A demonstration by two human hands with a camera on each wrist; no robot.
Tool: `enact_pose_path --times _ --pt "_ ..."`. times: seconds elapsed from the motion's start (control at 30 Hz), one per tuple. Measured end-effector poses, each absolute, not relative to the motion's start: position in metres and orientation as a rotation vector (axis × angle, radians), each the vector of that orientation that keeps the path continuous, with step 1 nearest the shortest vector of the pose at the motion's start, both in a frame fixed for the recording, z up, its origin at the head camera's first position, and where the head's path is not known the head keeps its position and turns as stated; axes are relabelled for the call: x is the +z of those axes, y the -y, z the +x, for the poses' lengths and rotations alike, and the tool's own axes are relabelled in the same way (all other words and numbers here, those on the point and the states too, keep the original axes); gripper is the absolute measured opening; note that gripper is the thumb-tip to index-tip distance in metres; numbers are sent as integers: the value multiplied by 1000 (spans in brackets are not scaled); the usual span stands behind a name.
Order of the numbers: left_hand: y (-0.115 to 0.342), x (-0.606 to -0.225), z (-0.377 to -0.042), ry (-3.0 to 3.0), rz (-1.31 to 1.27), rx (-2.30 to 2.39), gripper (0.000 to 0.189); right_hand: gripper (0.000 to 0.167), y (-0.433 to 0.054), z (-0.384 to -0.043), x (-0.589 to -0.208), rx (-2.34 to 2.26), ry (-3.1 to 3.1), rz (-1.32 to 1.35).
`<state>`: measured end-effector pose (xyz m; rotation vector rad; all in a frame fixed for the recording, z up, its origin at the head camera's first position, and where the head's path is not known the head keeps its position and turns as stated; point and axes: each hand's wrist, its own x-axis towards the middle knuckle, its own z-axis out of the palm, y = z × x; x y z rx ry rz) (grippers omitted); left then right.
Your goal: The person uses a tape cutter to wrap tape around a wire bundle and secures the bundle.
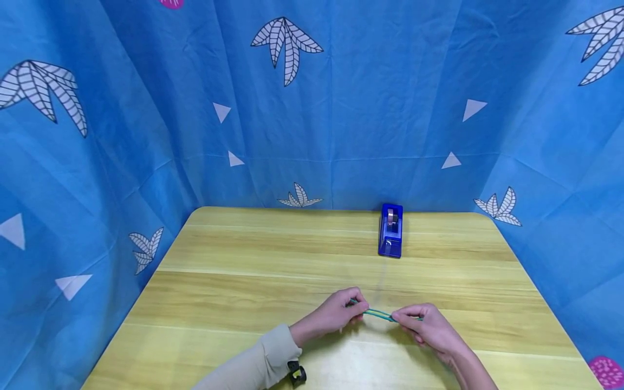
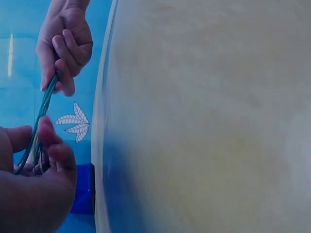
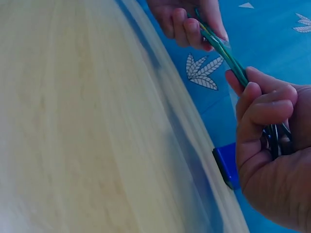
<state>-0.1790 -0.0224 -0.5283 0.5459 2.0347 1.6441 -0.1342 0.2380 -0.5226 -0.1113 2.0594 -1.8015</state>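
Observation:
A thin bundle of green wires [image 1: 379, 314] with a yellow strand stretches between the two hands above the table. My left hand [image 1: 337, 312] pinches one end between thumb and fingers. At the other end, my right hand [image 1: 434, 329] grips the bundle with curled fingers. Loops of the wire [image 3: 274, 141] show inside the right palm in the right wrist view. Beside the left fingertips, that view also shows a faint, shiny clear strip against the bundle [image 3: 228, 59]; its extent is hard to tell. The left wrist view shows wire ends [image 2: 36, 158] within the left hand's fingers.
A blue tape dispenser [image 1: 390, 232] stands near the table's back edge, right of centre. The wood-grain table [image 1: 234, 298] has rounded back corners. Blue curtains [image 1: 370, 103] with leaf prints hang behind it and along both sides.

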Motion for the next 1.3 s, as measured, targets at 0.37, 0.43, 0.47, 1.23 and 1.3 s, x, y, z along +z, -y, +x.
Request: enact_pose_path --times 0.37,0.43,0.47,1.23,1.3 --pt "28 -527 -184 -1859 470 1629 34 27 -235 -130 -516 -1725 -2308 -178" --pt "28 -527 -184 -1883 474 1609 33 24 -235 -130 -515 -1706 -2367 -226" --pt "28 -528 -183 -1899 478 1600 33 23 -235 -130 -515 -1699 -2395 -252" --pt "25 -525 -182 -2249 773 1564 17 39 -236 -140 -516 -1800 -2106 -92" --pt "25 -524 -183 -2305 835 1516 18 38 -237 -142 -515 -1842 -2010 -97"
